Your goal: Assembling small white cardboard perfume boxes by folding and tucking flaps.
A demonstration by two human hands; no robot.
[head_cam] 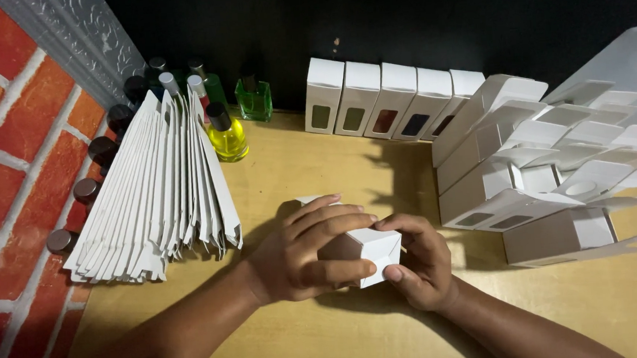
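Both hands meet over the middle of the wooden table (pixel 321 348), closed round one small white carton (pixel 371 253). The left hand (pixel 298 261) wraps over the top and near side, fingers curled across it. The right hand (pixel 419 265) cups the far end, its thumb pressing at the lower corner where the end flaps come together. The carton is held just above the tabletop, end face towards the camera — flaps look folded in, though I can't tell if the last one is tucked home.

Done so far, judging by the layout: a row of five closed white boxes (pixel 387 101) stands upright against the dark back wall, each with a small window showing a dark or coloured fill. To the right, a loose heap of opened-up cartons (pixel 546 165) with flaps sticking out, some with windows — shaped but not closed, by the look of it.

Left to go: a fanned stack of flat white carton blanks (pixel 153 189) leans near the brick wall on the left, quite thick, so plenty not yet made up. Behind it a cluster of dark-capped bottles (pixel 109 133), plus a round yellow bottle (pixel 227 136) and a square green bottle (pixel 254 98) standing unboxed — roughly early-to-middle of the job, I'd judge.
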